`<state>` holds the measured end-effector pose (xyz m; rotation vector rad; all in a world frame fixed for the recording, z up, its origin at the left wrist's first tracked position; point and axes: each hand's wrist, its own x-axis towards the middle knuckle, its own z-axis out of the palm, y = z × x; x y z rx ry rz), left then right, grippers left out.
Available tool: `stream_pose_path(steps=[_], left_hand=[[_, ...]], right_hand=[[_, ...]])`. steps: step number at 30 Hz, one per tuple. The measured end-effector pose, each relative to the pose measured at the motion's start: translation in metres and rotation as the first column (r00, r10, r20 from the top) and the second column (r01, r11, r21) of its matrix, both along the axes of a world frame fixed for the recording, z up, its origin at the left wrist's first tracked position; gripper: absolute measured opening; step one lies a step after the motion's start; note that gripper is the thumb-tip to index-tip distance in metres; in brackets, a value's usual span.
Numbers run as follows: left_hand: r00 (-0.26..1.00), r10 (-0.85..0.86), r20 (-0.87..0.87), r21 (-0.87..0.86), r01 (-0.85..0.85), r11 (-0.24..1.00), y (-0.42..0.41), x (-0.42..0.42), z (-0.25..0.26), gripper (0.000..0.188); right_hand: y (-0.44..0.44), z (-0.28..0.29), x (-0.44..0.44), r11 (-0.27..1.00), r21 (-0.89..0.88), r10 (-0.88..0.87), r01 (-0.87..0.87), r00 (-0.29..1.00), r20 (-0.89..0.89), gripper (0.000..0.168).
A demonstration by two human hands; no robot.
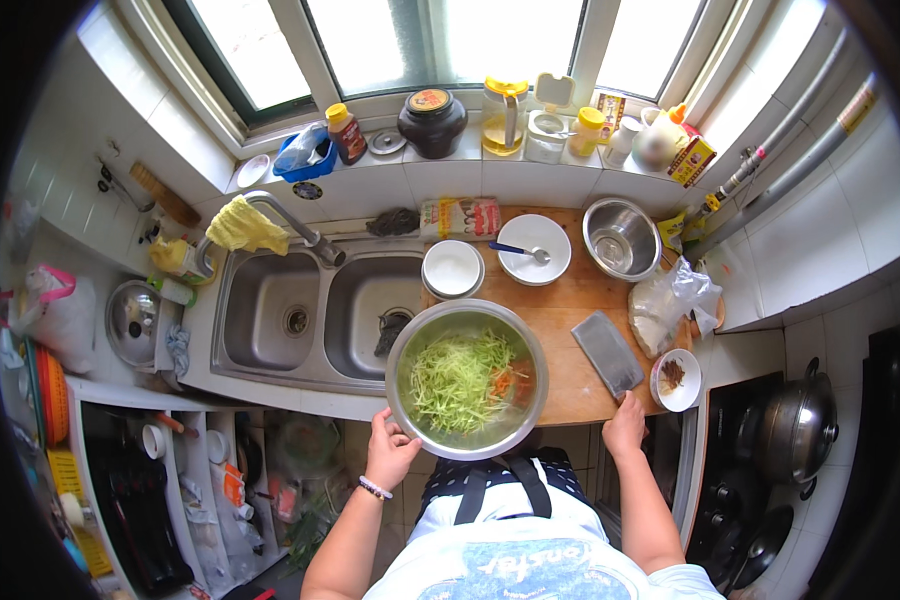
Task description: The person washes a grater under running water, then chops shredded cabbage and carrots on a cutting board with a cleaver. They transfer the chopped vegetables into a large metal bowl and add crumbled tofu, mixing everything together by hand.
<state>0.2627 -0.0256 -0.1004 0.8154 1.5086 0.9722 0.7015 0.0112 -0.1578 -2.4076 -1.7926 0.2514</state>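
A large stainless steel bowl (399, 352) holds shredded green vegetable (457, 382) and some shredded carrot (504, 382). It sits at the front left of the wooden board (562, 401), partly past its edge. My left hand (393, 450) grips the bowl's lower left rim. On the board's right side lies a cleaver (607, 352), blade flat, and my right hand (627, 427) is at its handle end, fingers closed around it. A small white bowl (691, 394) with brown dried pieces stands just right of the cleaver.
Stacked white bowls (452, 270), a white bowl (559, 274) with a spoon (521, 250), an empty steel bowl (621, 238) and a plastic bag (656, 315) stand behind. A double sink (270, 360) is left; a lidded pot (795, 427) is on the stove at right.
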Motion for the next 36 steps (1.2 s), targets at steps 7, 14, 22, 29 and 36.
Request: stream_pose_path(steps=[7,14,22,29,36], left_hand=[[0.991,-0.121,-0.062,-0.179,0.109,0.978,0.009,-0.017,-0.004,0.051],[0.505,-0.061,-0.861,0.263,0.544,0.797,0.062,0.012,0.060,0.063],[0.031,-0.550,-0.834,-0.146,0.950,0.275,0.185,0.077,0.004,0.090],[-0.320,-0.665,-0.675,-0.500,0.861,0.093,0.183,0.090,0.007,0.144],[-0.092,-0.582,-0.808,-0.371,0.847,0.381,0.143,0.081,-0.009,0.126]], right_hand=[[0.009,-0.020,0.010,0.999,0.019,0.028,-0.029,0.999,0.037,0.048],[-0.008,0.035,-0.016,0.999,0.031,0.050,-0.044,0.970,-0.239,0.048],[-0.036,0.082,-0.031,0.996,0.090,0.026,0.014,0.905,-0.425,0.037],[-0.057,0.109,-0.037,0.996,0.084,0.008,0.041,0.861,-0.509,0.036],[-0.061,0.116,-0.052,0.986,0.137,0.006,0.093,0.809,-0.588,0.037]])
